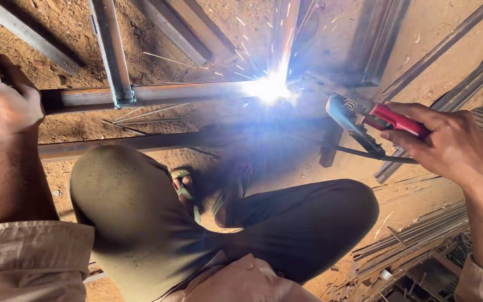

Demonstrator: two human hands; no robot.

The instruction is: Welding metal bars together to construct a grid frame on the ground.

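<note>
The person squats over a frame of steel tubes (157, 94) lying on sandy ground (431, 33), knees spread wide and both feet in green sandals (184, 190) between them. The right hand (448, 142) reaches in from the right edge with the forearm angled up and inward, wrist slightly bent, fingers wrapped tight around the red handle of an electrode holder (389, 120); the holder's dark jaw end points toward the joint, and a black cable (364, 154) trails from it across the ground. Just left of the holder a welding arc (269, 88) burns white-blue where a horizontal tube meets an upright one, throwing thin sparks up and to the left. The left hand (1, 98) is raised at the far left, well apart from the arc, the forearm rising nearly straight from a pale rolled sleeve (29, 257); its fingers are curled into a closed fist, and whether it grips something small or the end of the tube behind it cannot be told. A second long bar (85, 148) lies nearer the knees, parallel to the welded tube. At the lower right a pile of thin steel rods (415, 237) lies beside the right knee, and more bars (465, 84) slant across the upper right.
</note>
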